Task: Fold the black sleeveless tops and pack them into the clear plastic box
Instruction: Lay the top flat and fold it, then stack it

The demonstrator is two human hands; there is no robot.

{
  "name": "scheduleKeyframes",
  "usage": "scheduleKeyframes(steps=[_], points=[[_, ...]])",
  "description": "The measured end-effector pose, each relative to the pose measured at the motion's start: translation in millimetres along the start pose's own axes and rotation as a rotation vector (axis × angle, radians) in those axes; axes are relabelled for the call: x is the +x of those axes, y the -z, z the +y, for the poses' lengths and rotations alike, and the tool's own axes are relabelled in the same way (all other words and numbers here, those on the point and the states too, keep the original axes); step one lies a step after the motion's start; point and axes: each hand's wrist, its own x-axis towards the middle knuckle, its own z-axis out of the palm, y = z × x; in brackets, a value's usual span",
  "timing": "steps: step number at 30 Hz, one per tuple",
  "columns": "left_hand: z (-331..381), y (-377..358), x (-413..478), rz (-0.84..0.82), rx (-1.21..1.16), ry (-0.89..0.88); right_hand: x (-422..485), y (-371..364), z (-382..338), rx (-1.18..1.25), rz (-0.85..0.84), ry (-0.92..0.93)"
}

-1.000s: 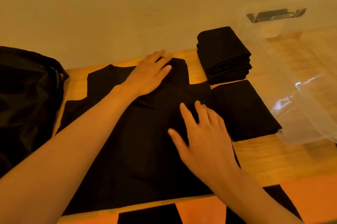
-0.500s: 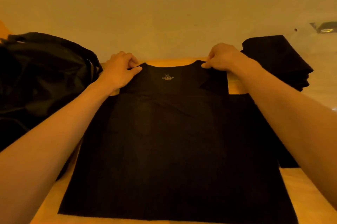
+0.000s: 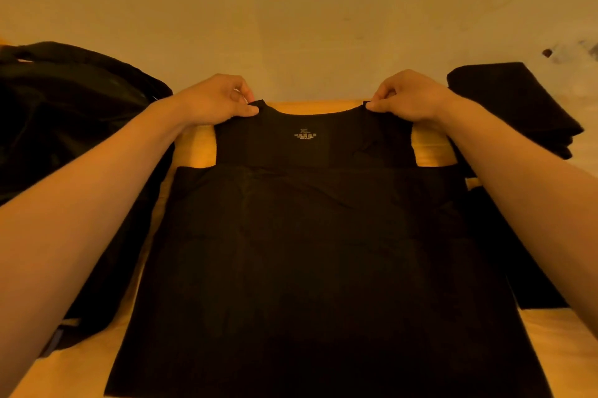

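A black sleeveless top point(image 3: 310, 252) lies spread flat on the wooden table point(image 3: 197, 145), neckline away from me, with a pale XL print under the collar. My left hand point(image 3: 216, 100) pinches the left shoulder strap between thumb and fingers. My right hand point(image 3: 407, 96) pinches the right shoulder strap the same way. Both straps sit at the table's far edge, close to the wall. A stack of folded black tops point(image 3: 514, 103) rests at the far right. The clear plastic box is out of view.
A heap of loose black fabric point(image 3: 64, 125) fills the left side, partly under my left forearm. Another flat black piece point(image 3: 517, 252) lies under my right forearm. A pale wall point(image 3: 291, 9) stands right behind the table.
Both hands went from pressing flat on the top to pinching its shoulder straps, then spread them slightly wider. My view swung left, and the plastic box left the frame.
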Motion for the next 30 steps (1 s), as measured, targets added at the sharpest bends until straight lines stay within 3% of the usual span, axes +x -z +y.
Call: scheduleKeyframes(steps=[8, 16, 30], points=[[-7.9, -0.8, -2.0, 0.074, -0.019, -0.001, 4.2, -1.7, 2.7, 0.047, 0.052, -0.001], [-17.9, -8.7, -4.1, 0.140, -0.229, 0.029, 8.4, -4.3, 0.0, 0.190, 0.087, -0.044], [-15.7, -18.7, -4.5, 0.255, -0.287, -0.042, 6.1, -6.1, 0.9, 0.428, 0.168, -0.072]])
